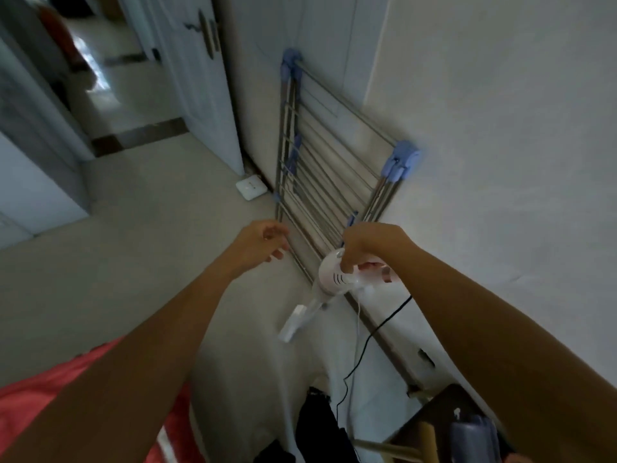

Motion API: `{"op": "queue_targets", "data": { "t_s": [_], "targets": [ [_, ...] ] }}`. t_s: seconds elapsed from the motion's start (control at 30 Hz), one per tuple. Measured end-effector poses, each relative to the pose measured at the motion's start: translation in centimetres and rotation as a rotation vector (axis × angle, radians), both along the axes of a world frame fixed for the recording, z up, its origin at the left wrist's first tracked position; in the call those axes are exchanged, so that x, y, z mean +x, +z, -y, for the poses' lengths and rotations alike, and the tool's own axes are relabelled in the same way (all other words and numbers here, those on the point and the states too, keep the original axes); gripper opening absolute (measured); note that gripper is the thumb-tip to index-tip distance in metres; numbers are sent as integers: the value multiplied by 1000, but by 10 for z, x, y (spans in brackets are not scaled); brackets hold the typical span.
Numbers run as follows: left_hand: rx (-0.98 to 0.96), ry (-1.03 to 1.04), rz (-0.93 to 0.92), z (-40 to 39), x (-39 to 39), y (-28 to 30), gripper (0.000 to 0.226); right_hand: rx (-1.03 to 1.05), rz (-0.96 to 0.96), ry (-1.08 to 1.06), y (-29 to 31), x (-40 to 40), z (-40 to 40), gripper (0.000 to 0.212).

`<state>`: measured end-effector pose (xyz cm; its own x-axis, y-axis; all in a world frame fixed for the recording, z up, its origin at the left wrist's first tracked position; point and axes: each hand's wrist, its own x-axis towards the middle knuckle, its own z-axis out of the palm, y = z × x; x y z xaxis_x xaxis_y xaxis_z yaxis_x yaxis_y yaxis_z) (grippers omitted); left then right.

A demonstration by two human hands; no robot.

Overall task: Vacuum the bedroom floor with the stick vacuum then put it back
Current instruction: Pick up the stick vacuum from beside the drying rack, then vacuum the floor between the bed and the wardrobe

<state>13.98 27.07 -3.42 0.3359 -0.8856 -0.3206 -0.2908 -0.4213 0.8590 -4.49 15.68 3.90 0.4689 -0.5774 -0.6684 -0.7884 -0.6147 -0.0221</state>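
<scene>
Your left hand (263, 240) is hovering loosely curled and empty just beside the folded drying rack (320, 182); bring it in to steady things. Your right hand (364, 243) is wrapping tight around the handle of the stick vacuum (330, 279), which is angling down toward the floor (150, 228). You are best keeping its head clear of the black cord (367, 339).

The whole shot is soft with motion blur, worst on the white plastic stick vacuum (329, 282), so its tube and floor head near the centre just smear together. The right hand (364, 243) covers the vacuum's handle, so the grip itself can't be made out. Red bedding (40, 399) is cut off at the lower left corner, and the dark wooden furniture (430, 426) at the bottom right edge is too blurry to identify.
</scene>
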Motion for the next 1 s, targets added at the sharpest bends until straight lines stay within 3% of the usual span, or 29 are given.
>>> {"op": "queue_targets", "data": {
  "t_s": [0.2,0.33,0.5,0.63,0.8,1.0],
  "targets": [
    [205,234,-166,-53,28,-15,21,83,166,-42,-3,44,-27,23],
    [310,400,-431,-75,39,-31,40,132,282,-21,-9,79,-49,27],
    [224,621,-756,-80,64,-41,57,209,391,72,-5,133,-64,28],
    [77,851,-960,-80,92,-32,49,460,451,-49,-15,170,-71,19],
    [-13,1087,-893,-91,110,-36,55,904,277,-145,-43,202,-82,7],
    [-97,1286,-875,-113,128,-41,61,783,372,-63,-78,264,-110,36]
  ]
}}
